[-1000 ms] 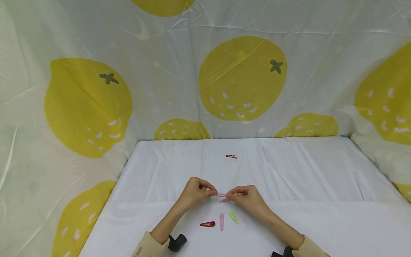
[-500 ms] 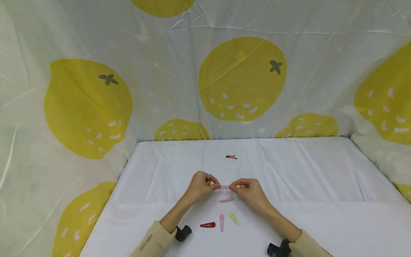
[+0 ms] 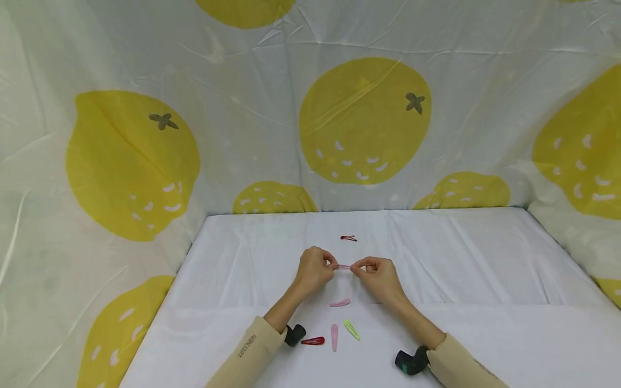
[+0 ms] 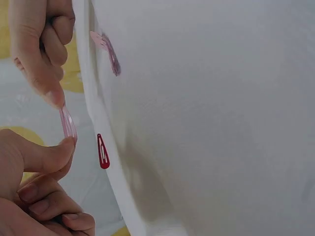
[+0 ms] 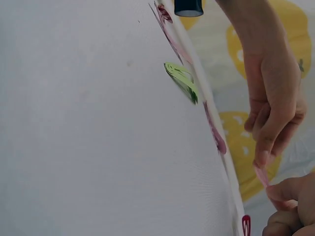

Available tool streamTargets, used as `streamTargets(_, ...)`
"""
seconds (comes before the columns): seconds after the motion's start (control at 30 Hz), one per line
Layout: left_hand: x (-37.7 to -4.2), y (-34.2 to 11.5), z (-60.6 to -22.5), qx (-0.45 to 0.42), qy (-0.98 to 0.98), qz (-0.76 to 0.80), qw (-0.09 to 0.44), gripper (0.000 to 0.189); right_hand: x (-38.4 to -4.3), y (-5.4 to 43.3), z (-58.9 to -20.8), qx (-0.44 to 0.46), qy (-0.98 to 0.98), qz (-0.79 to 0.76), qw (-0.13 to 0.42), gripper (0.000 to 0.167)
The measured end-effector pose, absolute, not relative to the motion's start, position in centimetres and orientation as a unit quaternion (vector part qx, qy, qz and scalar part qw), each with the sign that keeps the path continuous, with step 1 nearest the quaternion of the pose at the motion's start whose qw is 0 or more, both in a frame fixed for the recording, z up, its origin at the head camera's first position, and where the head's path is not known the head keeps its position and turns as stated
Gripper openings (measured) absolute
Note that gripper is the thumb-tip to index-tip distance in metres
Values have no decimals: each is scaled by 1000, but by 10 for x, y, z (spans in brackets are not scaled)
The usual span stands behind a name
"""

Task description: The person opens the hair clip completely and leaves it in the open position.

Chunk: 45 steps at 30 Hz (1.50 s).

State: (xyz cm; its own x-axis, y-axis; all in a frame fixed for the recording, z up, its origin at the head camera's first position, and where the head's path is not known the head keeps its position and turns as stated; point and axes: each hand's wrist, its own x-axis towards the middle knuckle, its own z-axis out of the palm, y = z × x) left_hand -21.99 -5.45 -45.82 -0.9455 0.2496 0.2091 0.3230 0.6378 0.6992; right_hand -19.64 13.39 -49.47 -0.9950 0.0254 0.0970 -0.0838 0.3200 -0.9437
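Observation:
A pink snap hair clip [image 3: 343, 267] stretches between my two hands over the table, its two prongs visible in the left wrist view [image 4: 68, 123]. The left hand [image 3: 314, 270] pinches one end between thumb and fingertips. At the other end, my right hand [image 3: 381, 278] pinches it the same way. Nearer to me lie a second pink hair clip [image 3: 340, 303], a third pink one [image 3: 334, 337], a light green hair clip [image 3: 351, 330] and a dark red hair clip [image 3: 312, 341].
Beyond the hands, a red hair clip [image 3: 349, 238] lies with its prongs apart. White cloth covers the table [image 3: 485, 258]. A lemon-print curtain [image 3: 252, 108] closes off the back and sides. Black wrist cameras [image 3: 411, 361] sit by the sleeves.
Both hands have moved away from me toward the back of the table, carrying the pink clip between them. The second pink clip, earlier partly behind the right fingers, shows fully.

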Motion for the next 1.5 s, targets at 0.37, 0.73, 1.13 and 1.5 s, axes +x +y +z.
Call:
streamTargets(0.37,-249,-51,-465,-172,-894,-411,50,4,-218,140,-499,20,-822,563,86,10)
streamTargets(0.73,-266,-49,-472,-187,-884,-428,12,5,-232,147,-505,-13,-812,580,60,14)
streamTargets(1.13,-281,-47,-475,-183,-888,-422,24,5,-247,146,-505,-25,-822,564,71,12)
streamTargets(1.5,-294,-43,-480,-172,-891,-419,29,5,-261,151,-510,-11,-842,535,69,11)
